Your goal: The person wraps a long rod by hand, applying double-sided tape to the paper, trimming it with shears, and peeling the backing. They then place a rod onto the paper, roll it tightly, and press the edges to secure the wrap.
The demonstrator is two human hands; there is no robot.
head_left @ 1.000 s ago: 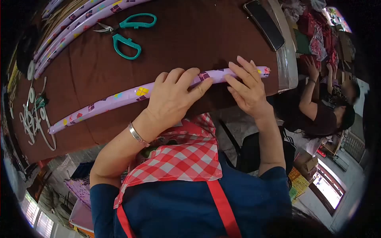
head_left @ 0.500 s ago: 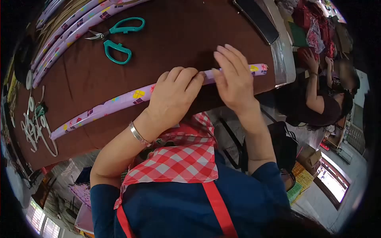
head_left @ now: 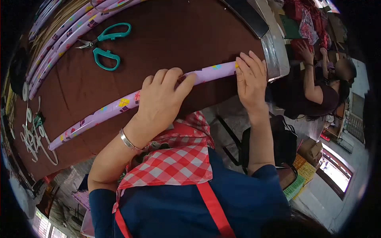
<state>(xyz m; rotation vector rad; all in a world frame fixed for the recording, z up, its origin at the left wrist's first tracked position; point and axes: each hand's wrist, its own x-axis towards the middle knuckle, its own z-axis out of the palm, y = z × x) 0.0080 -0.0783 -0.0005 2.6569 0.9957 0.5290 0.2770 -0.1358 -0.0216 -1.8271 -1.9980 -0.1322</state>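
Note:
A long, thin roll of lilac patterned wrapping paper lies slantwise across the brown-covered table, printed with yellow, red, blue and dark gift shapes. My left hand is closed over its middle, the thumb pointing to the right along it. At the right end, my right hand holds the roll between thumb and fingers and hides its tip. Farther back on the table lie teal-handled scissors with their blades slightly apart, touched by neither hand.
More lilac rolls and brown strips lie at the back left. Loose white ties tangle at the left edge. A dark phone rests at the back right, by a clear plastic packet. Another person works beyond the table's right end.
My right hand has moved right along the roll to its end and closed there. My left hand stays on the roll, its thumb now farther from its fingers. The view has shifted slightly.

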